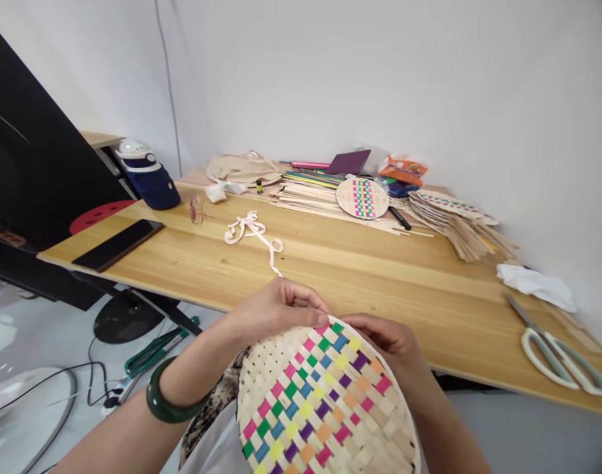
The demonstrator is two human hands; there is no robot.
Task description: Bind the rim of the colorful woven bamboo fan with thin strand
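A round woven fan, pale with bands of pink, green, blue, yellow, purple and orange checks, is tilted up in front of me. White edging runs along its top and right rim. My left hand pinches the top rim, thumb on the front face and fingers curled behind. From behind this hand a white ribbon trails in loose curls over the table. My right hand is closed at the upper right rim, its fingers bent behind the fan and partly hidden. The fan's lower edge is out of view.
On the wooden table lie a phone, scissors, white cloth, flat strips, another round woven piece, a stack of woven pieces and a black marker. A blue jug stands at left.
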